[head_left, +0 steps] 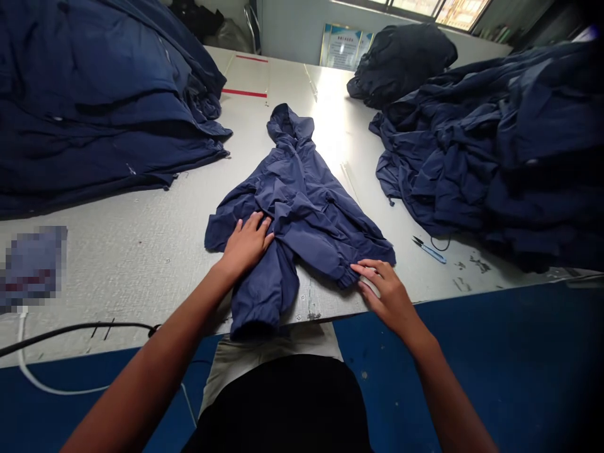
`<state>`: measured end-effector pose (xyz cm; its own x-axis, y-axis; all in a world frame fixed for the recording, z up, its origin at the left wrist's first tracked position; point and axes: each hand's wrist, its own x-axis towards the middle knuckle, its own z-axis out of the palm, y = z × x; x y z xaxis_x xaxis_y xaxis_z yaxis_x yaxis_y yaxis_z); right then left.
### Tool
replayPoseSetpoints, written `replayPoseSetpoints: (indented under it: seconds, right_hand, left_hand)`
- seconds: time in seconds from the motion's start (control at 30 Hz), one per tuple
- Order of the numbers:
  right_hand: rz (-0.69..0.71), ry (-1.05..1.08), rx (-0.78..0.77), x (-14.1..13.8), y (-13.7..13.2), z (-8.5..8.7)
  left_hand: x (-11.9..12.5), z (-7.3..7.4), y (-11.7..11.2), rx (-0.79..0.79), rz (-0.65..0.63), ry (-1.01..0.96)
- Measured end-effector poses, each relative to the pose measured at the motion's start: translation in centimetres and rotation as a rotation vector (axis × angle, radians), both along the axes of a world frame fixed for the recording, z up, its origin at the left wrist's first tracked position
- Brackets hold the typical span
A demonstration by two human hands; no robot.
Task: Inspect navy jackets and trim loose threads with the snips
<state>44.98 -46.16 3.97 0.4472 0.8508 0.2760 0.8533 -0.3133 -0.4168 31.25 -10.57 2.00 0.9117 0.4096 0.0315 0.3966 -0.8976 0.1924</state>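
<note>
A navy hooded jacket (306, 189) lies spread on the white table, its hood (290, 126) pointing away from me. One sleeve (264, 296) comes down over the table's front edge; the other sleeve's gathered cuff (346, 274) is at the right. My left hand (250, 239) rests flat on the jacket's left part, fingers outstretched. At the right cuff, my right hand (382, 286) has its fingers bent, with the fingertips on the cuff's edge. A pale patch shows between those fingers and the thumb; I cannot tell what it is.
Large heaps of navy garments stand on the left (104, 94) and right (500, 151), with a dark bundle (401, 63) behind. Blue thread snips (429, 250) lie right of the jacket. A black cable (80, 328) crosses the table's front left. Red tape (244, 93) marks the far side.
</note>
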Motion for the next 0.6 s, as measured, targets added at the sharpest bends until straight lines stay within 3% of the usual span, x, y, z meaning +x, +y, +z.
replayPoseSetpoints:
  seconds: [0.13,0.23,0.3,0.37,0.43,0.6]
  right_hand:
    - [-0.078,-0.058,0.086,-0.3,3.9,-0.2]
    - [-0.077,0.039,0.209,-2.0,6.4,0.6]
    - [-0.073,0.069,0.276,-3.5,7.7,1.4]
    - [-0.056,0.092,0.329,-4.9,8.5,2.3]
    - [-0.032,0.117,0.357,-5.9,8.8,3.1]
    - [-0.111,0.002,0.260,-7.1,8.2,3.5]
  left_hand:
    - [0.3,3.3,-0.2,0.033,0.028,-0.064]
    - [-2.0,6.2,-4.4,-0.045,0.094,-0.293]
    - [-3.6,7.3,-8.3,-0.273,0.040,-0.399]
    - [-4.7,7.3,-11.4,-0.418,-0.004,-0.402]
    - [-5.2,6.8,-12.9,-0.508,0.018,-0.427]
    - [-5.7,5.5,-11.3,-0.746,0.186,-0.474]
